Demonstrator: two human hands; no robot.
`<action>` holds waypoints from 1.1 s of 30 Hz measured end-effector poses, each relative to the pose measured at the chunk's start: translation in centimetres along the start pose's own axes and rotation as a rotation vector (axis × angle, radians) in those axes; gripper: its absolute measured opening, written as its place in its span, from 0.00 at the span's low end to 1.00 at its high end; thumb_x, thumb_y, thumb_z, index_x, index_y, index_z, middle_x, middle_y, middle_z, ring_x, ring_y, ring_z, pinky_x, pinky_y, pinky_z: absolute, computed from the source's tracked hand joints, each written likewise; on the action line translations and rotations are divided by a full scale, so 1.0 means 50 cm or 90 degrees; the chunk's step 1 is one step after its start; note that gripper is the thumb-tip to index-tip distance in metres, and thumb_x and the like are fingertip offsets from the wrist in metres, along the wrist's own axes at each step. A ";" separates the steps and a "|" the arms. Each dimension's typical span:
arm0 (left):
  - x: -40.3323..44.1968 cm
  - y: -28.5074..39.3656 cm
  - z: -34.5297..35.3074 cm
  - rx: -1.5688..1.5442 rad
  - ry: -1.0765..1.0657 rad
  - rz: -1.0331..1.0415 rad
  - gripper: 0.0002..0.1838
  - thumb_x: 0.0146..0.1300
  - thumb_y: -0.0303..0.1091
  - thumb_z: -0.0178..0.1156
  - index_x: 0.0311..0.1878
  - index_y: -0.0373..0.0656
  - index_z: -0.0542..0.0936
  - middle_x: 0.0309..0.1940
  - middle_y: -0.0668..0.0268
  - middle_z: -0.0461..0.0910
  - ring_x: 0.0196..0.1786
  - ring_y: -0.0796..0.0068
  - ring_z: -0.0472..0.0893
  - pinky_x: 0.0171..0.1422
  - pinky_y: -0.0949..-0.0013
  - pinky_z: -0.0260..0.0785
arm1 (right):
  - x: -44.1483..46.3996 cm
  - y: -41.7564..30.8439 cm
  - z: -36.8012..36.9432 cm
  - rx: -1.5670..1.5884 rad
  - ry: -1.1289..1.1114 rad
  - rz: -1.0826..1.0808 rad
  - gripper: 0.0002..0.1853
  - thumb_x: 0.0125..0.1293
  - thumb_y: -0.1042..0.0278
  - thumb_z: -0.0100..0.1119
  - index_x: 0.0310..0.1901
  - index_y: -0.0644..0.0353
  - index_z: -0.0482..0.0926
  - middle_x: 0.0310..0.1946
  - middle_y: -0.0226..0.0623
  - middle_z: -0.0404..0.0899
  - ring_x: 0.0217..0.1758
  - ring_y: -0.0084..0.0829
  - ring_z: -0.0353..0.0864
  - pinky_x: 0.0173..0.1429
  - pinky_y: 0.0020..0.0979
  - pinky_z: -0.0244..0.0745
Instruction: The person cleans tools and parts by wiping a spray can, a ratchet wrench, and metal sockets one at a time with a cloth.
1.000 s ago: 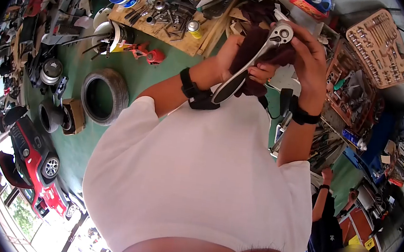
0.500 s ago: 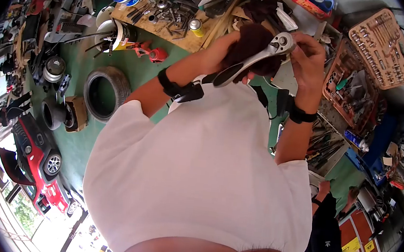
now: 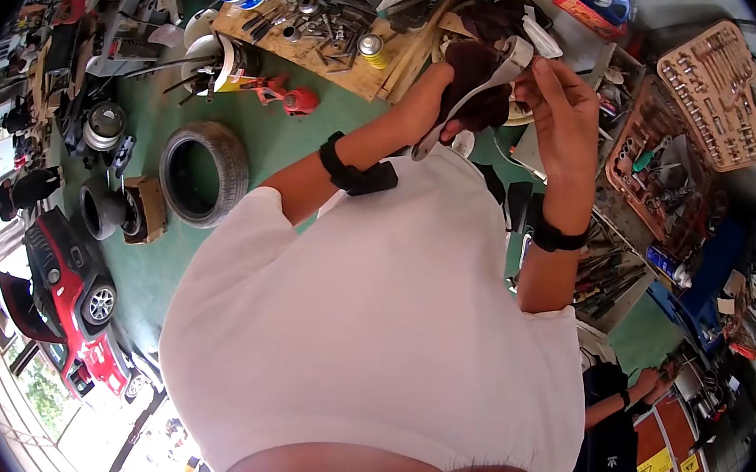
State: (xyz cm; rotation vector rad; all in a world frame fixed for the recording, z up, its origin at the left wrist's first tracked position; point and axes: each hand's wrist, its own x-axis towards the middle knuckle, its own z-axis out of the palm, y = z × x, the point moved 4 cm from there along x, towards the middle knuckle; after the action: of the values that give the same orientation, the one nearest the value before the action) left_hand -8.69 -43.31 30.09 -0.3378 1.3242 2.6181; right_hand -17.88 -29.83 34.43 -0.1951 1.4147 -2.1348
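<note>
My left hand (image 3: 429,103) is closed round a dark maroon cloth (image 3: 479,104) and the ratchet wrench (image 3: 481,90) lying against it. The wrench is silver, turned edge-on and tilted, with its head at the upper right and its handle end low by my left fingers. At the head end, my right hand (image 3: 561,117) has its fingers bent, with thumb and forefinger tips at the edge of the head. The cloth hides part of my left fingers. Both wrists wear black bands.
A wooden bench (image 3: 344,76) with loose tools and a spray can (image 3: 372,49) stands ahead left. Right are an open socket case (image 3: 720,97) and a tray of tools (image 3: 661,169). A tyre (image 3: 205,172) lies on the floor left. Another person (image 3: 606,435) works behind right.
The ratchet wrench has turned from showing its broad face to edge-on, and its head has moved up and left. Both hands have shifted slightly. The other person's hands have come together.
</note>
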 end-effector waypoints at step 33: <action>0.002 0.017 0.017 0.166 0.034 -0.046 0.20 0.68 0.41 0.37 0.29 0.37 0.72 0.14 0.65 0.69 0.14 0.76 0.67 0.21 0.72 0.62 | -0.001 0.000 -0.011 -0.360 -0.049 -0.168 0.17 0.78 0.58 0.39 0.38 0.63 0.70 0.26 0.27 0.66 0.31 0.20 0.62 0.39 0.23 0.62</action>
State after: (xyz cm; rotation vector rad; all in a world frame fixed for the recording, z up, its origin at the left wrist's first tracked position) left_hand -9.09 -43.14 31.20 -0.4070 1.6161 2.3551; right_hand -18.07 -29.34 34.20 -0.7040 2.0060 -1.8378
